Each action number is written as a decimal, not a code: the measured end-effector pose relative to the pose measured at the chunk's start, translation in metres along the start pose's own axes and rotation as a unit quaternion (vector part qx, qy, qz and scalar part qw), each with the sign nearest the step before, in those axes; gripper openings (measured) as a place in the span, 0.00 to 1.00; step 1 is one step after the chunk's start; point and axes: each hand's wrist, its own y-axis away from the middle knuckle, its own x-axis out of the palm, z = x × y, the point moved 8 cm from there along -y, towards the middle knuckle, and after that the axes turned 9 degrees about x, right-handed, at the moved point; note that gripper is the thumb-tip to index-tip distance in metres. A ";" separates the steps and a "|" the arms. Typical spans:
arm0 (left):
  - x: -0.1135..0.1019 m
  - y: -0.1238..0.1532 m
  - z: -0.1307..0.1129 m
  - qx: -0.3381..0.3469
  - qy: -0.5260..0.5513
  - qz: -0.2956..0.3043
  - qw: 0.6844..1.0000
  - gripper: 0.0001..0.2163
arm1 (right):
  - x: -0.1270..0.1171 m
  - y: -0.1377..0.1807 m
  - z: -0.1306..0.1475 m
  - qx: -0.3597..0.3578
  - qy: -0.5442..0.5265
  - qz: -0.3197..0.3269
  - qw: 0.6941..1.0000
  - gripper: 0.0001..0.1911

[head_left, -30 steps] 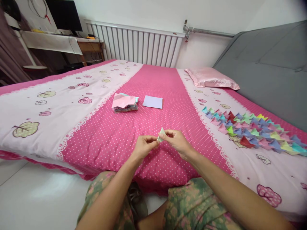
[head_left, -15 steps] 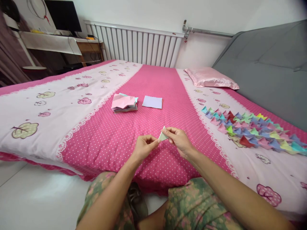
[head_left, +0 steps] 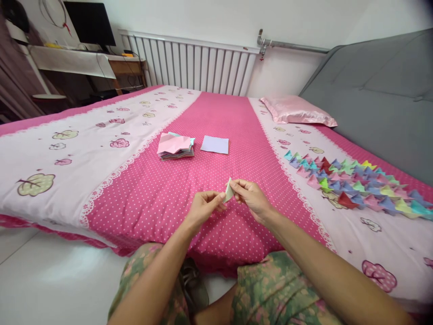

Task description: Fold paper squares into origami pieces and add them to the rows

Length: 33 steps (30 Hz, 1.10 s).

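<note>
Between my two hands is a small pale green piece of folded paper (head_left: 229, 191), held just above the pink dotted bedcover. My left hand (head_left: 205, 206) pinches its lower left corner between thumb and fingertips. On the other side, my right hand (head_left: 250, 197) grips its upper right edge with thumb and forefinger. Farther back lies a flat lavender paper sheet (head_left: 215, 144). To the left of that sheet sits an uneven stack of coloured paper (head_left: 175, 145) with a pink sheet on top.
Several rows of folded paper boats (head_left: 358, 184) in many colours stand on the bed's right side. Behind them are a pink pillow (head_left: 299, 111) and a grey headboard (head_left: 375, 85). A white radiator (head_left: 192, 63) runs along the wall; a desk with a monitor (head_left: 90, 23) stands back left.
The folded paper has turned between my fingers and now looks narrower and more upright. Both hands have shifted only slightly; the stack, lavender sheet and boats have stayed put.
</note>
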 end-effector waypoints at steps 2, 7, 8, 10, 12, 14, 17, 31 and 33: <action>-0.002 -0.001 -0.001 0.002 0.009 -0.015 1.000 0.13 | 0.002 0.000 0.000 0.002 -0.004 0.009 1.000 0.14; -0.001 0.002 0.000 -0.015 0.051 -0.018 0.998 0.11 | 0.010 0.001 -0.002 0.015 -0.019 0.037 0.999 0.13; 0.000 0.003 0.000 -0.018 0.063 -0.016 0.998 0.11 | 0.011 0.002 -0.003 0.016 -0.025 0.042 0.999 0.13; 0.001 0.004 0.001 -0.021 0.091 -0.016 0.996 0.10 | 0.013 0.002 -0.003 0.016 -0.037 0.054 0.998 0.13; 0.002 0.005 0.002 -0.022 0.115 -0.015 0.993 0.10 | 0.016 0.003 -0.001 0.012 -0.047 0.066 0.997 0.13; 0.002 0.005 0.002 -0.021 0.127 -0.017 0.992 0.09 | 0.017 0.005 0.001 0.004 -0.050 0.075 0.996 0.13; 0.002 0.004 0.002 -0.014 0.122 -0.020 0.992 0.10 | 0.019 0.007 0.006 -0.015 -0.035 0.077 0.996 0.12; 0.003 0.007 -0.009 0.119 -0.040 -0.048 0.991 0.12 | 0.020 0.012 0.015 -0.144 0.224 0.004 0.964 0.18; 0.005 0.007 -0.007 0.111 -0.017 -0.046 0.993 0.13 | 0.020 0.014 0.017 -0.153 0.259 -0.018 0.954 0.21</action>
